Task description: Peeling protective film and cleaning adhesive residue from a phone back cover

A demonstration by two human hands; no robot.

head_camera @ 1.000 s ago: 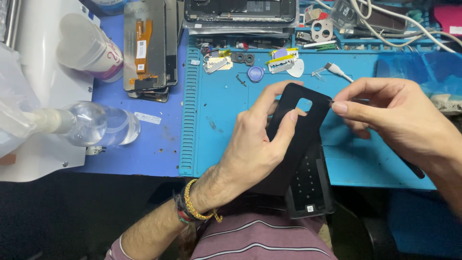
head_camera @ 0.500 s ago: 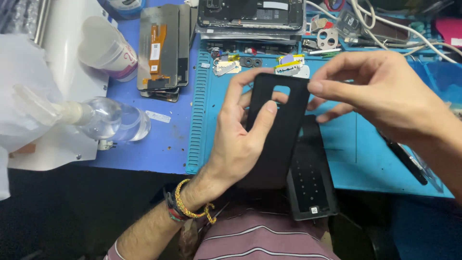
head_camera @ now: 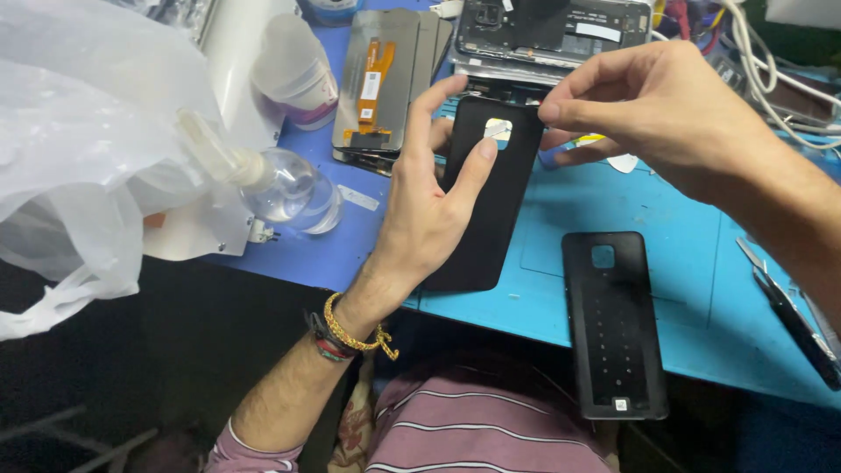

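Here, two hands work a thin black phone back cover over a blue repair mat.

Nearest, a second black back cover [head_camera: 613, 324] lies flat at the front edge of the blue mat [head_camera: 666, 228], apart from both hands. Above it the left hand [head_camera: 429, 219] grips the black back cover [head_camera: 491, 201] upright along its left edge, thumb and forefinger spread beside the camera cutout, while the right hand [head_camera: 666, 114] pinches its top right corner with closed fingertips. The panel looks light, thin and somewhat flexible, likely slick on its face, so its edges and corners seem the safest places to hold. Farther back lie a clear bottle [head_camera: 280, 188], a stack of phone screens [head_camera: 385, 83] and an opened phone chassis [head_camera: 552, 31]; crumpled plastic [head_camera: 88, 149] fills the left.
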